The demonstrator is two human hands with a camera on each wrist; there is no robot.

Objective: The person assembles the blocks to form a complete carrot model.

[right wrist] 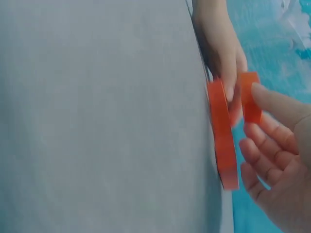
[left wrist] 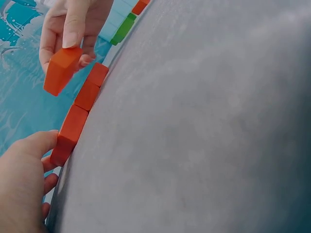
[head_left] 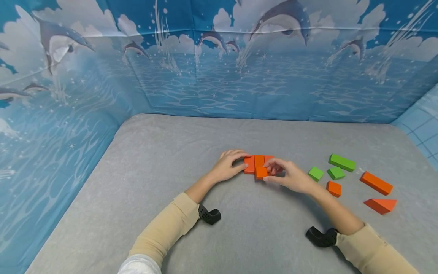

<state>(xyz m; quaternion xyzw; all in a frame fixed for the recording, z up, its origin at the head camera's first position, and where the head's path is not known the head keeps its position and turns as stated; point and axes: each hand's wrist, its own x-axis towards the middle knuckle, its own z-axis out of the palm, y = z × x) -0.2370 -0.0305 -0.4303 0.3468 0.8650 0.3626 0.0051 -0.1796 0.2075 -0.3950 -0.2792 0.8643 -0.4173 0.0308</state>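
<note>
A curtained-off nook of unclear kind; dolphin-print curtain (head_left: 219, 85) behind a grey cloth-covered surface (head_left: 164, 156)

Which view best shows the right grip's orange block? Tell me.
Left wrist: the orange block is large, mostly uncovered, its faces distinct. Head shows it small, seen against the orange row; right wrist, partly covered by the right grip.

**Orange blocks, green blocks, blue sea**

From far away, I see a bright orange block (head_left: 261, 173) in the right hand (head_left: 291, 176). The row of blocks (head_left: 249, 165) by it is orange and red-orange. I spot three green blocks (head_left: 342, 162), two more orange blocks (head_left: 376, 183) and a red-orange triangle block (head_left: 380, 205). The cloth (head_left: 260, 232) is plain grey. The sleeves (head_left: 164, 228) are tan, and the wrist cameras (head_left: 321, 236) are black. The blue sheet (head_left: 219, 91) at the back has blue-grey and white dolphins (head_left: 285, 17) and pale clouds on it.
</note>
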